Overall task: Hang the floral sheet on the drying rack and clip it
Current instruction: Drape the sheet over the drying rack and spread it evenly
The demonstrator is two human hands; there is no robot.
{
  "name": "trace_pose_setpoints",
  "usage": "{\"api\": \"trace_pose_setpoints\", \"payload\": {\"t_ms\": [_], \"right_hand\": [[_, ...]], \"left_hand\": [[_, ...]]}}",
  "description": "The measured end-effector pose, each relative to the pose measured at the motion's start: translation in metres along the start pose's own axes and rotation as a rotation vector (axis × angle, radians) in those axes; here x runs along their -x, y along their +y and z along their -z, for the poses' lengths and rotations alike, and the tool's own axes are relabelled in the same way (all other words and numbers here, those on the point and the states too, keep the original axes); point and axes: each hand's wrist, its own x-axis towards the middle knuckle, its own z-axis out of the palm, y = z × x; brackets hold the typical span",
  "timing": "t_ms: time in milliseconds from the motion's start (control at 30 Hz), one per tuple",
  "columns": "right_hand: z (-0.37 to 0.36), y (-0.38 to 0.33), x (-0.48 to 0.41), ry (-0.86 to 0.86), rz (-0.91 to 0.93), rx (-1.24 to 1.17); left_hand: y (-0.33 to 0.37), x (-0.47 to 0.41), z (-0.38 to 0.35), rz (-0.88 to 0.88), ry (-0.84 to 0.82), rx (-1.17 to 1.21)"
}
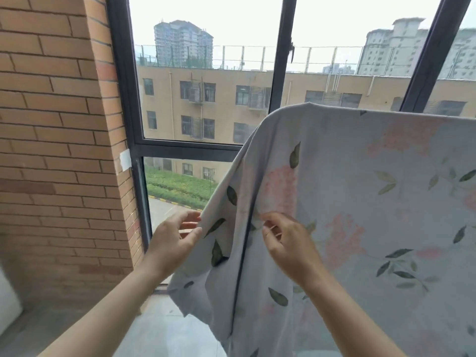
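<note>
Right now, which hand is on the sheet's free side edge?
The left hand: it pinches the outer left edge of the floral sheet. The right hand pinches the cloth further in, on its face.

- An orange brick wall fills the nine o'clock side, a white patch stuck at its edge.
- Dark-framed windows span twelve o'clock under flat grey daylight.
- Outside: a tan block, pale towers, a green hedge.
- Grey floor at six o'clock.

Pale grey-white floral sheet w/ pink blooms & green leaves, orange-tan brick wall, dark window frame
</note>
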Motion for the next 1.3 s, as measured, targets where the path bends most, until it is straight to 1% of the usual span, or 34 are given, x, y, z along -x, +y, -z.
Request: {"api": "trace_pose_setpoints", "payload": {"t_ms": [167, 300, 400, 600, 833, 1000, 1100, 1200, 1300], "right_hand": [[-0.056, -0.026, 0.021, -0.034, -0.097, 0.012], [-0.100, -0.059, 0.042, -0.020, -0.221, 0.044], [-0.134, -0.076, 0.060, -0.042, -0.332, 0.069], [-0.167, -0.089, 0.074, -0.044, -0.544, 0.096], [-0.189, -0.066, 0.056, 0.140, -0.742, 0.055], [-0.209, -0.052, 0.038, 0.184, -0.835, -0.001], [-0.220, -0.048, 0.033, 0.231, -0.949, -0.002], [-0.233, -0.045, 0.029, 0.347, -1.001, -0.004], [-0.248, -0.051, 0.024, 0.483, -1.061, -0.065]], "left_hand": [[-0.058, 0.018, 0.035, 0.066, -0.096, 0.008], [-0.103, 0.026, 0.071, 0.104, -0.223, 0.041], [-0.135, 0.033, 0.091, 0.118, -0.303, 0.060], [-0.168, 0.026, 0.093, 0.126, -0.457, 0.105], [-0.171, -0.012, 0.054, 0.087, -0.623, 0.129], [-0.173, -0.039, 0.019, 0.041, -0.777, 0.011], [-0.182, -0.047, 0.001, -0.012, -0.748, 0.040], [-0.194, -0.061, -0.002, -0.136, -0.727, 0.064], [-0.206, -0.086, 0.013, -0.185, -0.748, 0.113]]}}
